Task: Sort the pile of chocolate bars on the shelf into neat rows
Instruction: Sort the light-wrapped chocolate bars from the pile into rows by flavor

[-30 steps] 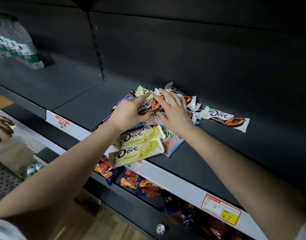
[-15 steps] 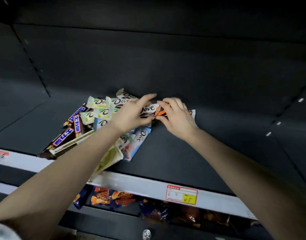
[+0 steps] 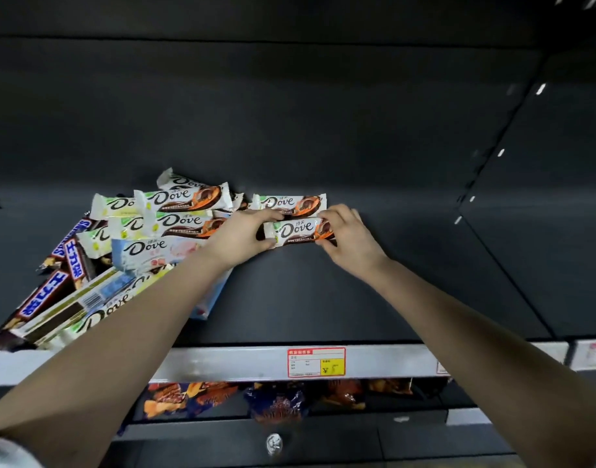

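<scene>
Just right of the pile [image 3: 148, 231] on the shelf [image 3: 290, 298], the left hand [image 3: 242, 236] and right hand [image 3: 349, 238] pinch a chocolate bar [image 3: 298, 231] by its ends, fingers [image 3: 337, 216] curled round the wrapper. It is just in front of a second bar [image 3: 288, 203]. Best lowered parallel, ends level and edges flush, then released evenly.

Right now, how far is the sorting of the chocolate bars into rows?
Early. Done: one orange-brown Dove bar lies straight on the shelf, right of the pile. In hand: the left hand and right hand pinch the ends of a second Dove bar in front of it. Left: the jumbled pile of Dove and Snickers bars.
</scene>
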Motion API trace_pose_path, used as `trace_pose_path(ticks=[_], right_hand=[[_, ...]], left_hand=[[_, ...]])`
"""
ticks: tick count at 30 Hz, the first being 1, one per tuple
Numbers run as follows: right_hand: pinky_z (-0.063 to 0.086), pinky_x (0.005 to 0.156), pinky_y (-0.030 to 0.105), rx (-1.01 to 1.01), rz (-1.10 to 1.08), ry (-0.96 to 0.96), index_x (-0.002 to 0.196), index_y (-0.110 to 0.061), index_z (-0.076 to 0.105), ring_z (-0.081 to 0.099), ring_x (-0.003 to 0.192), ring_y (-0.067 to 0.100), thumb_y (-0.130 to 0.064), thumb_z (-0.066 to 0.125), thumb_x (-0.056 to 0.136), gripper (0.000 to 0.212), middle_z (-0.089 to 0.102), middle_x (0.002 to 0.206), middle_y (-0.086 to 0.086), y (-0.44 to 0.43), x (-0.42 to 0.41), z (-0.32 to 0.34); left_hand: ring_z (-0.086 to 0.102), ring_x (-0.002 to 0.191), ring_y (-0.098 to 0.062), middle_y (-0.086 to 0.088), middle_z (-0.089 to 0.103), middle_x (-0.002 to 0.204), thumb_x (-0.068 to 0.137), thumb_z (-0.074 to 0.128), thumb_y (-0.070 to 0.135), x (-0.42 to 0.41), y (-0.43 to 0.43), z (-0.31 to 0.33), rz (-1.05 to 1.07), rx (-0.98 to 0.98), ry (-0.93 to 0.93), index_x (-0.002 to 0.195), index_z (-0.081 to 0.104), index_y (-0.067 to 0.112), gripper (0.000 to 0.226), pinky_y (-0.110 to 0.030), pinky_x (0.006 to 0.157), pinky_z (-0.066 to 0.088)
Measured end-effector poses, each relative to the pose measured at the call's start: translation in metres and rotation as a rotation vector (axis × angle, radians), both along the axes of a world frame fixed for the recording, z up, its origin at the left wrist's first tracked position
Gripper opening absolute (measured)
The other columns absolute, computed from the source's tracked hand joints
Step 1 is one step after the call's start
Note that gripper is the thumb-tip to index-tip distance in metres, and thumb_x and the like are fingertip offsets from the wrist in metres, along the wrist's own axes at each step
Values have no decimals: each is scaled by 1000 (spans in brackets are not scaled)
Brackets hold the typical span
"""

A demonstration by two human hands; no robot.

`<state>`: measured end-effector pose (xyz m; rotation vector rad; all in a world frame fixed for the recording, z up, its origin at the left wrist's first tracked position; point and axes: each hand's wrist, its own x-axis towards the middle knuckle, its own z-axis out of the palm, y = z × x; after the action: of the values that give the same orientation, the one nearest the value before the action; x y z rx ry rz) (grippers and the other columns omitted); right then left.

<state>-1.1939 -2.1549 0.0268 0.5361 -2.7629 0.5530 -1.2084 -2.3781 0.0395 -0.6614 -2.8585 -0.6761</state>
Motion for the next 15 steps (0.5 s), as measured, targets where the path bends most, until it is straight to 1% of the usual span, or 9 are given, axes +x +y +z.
trace_pose_path(ticks=[4, 7, 10, 13, 15], right_hand=[[32, 105, 27, -44, 14, -13, 135, -9, 43, 38, 120, 21, -11, 55, 90, 47, 41, 131, 6, -5, -2, -6], [31, 103, 24, -63, -6, -17, 136, -9, 43, 39, 119, 21, -11, 55, 91, 47, 41, 131, 6, -10, -7, -10], [35, 101, 28, -68, -27, 17, 135, -10, 45, 41, 117, 23, -11, 57, 90, 46, 46, 132, 5, -17, -13, -10], [37, 103, 33, -56, -57, 47, 133, -12, 48, 40, 117, 24, -13, 60, 87, 47, 52, 130, 3, -23, -21, -10], [38, 101, 38, -45, -83, 75, 129, -13, 52, 41, 115, 26, -14, 63, 85, 46, 56, 127, 2, -26, -27, -11]], left_hand=[[50, 118, -21, -4, 62, 121, 82, 67, 17, -2, -6, -3, 21, -10, 65, 122, 59, 15, 41, -23, 99, 32], [52, 115, -20, -4, 64, 115, 81, 67, 24, -5, -12, -6, 42, 0, 109, 121, 60, 16, 41, -27, 100, 36], [52, 114, -20, -3, 63, 115, 79, 69, 31, -8, -15, -6, 56, -11, 90, 123, 58, 18, 47, -32, 98, 42], [53, 110, -22, -5, 61, 115, 83, 66, 28, -12, -16, -5, 88, -23, 82, 125, 56, 17, 44, -31, 93, 44], [53, 112, -23, -5, 60, 117, 84, 64, 27, -17, -17, -5, 99, -37, 105, 125, 56, 17, 43, -32, 94, 44]])
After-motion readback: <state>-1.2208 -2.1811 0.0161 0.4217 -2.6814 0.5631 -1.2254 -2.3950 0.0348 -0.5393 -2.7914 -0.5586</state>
